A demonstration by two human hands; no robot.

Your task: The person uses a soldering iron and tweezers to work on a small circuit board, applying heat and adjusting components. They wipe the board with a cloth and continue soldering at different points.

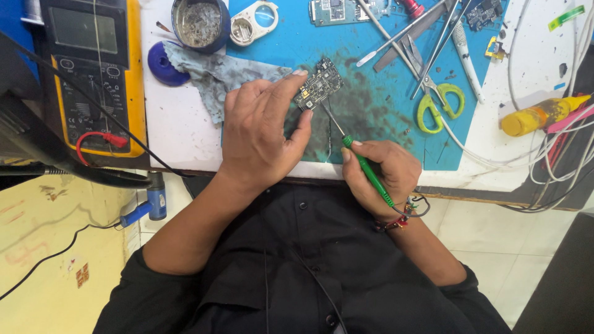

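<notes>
A small dark circuit board [318, 83] is held tilted on the stained blue work mat [377, 117], its long axis running from lower left to upper right. It is pinched at its lower-left end by the left hand [263, 133] — forefinger along the top edge, thumb beneath — so this hand is the nearer one and is in contact with it. The board lies up and to the left of the right hand [380, 173], which is closed around a green-handled screwdriver [362, 166]. The thin shaft is angled up-left, and its tip is set at the board's lower edge — just beside the thumb. A grey rag [210, 74] lies to the left of the board, green-handled scissors [436, 102] to its right, and a yellow multimeter [93, 68] well apart.
</notes>
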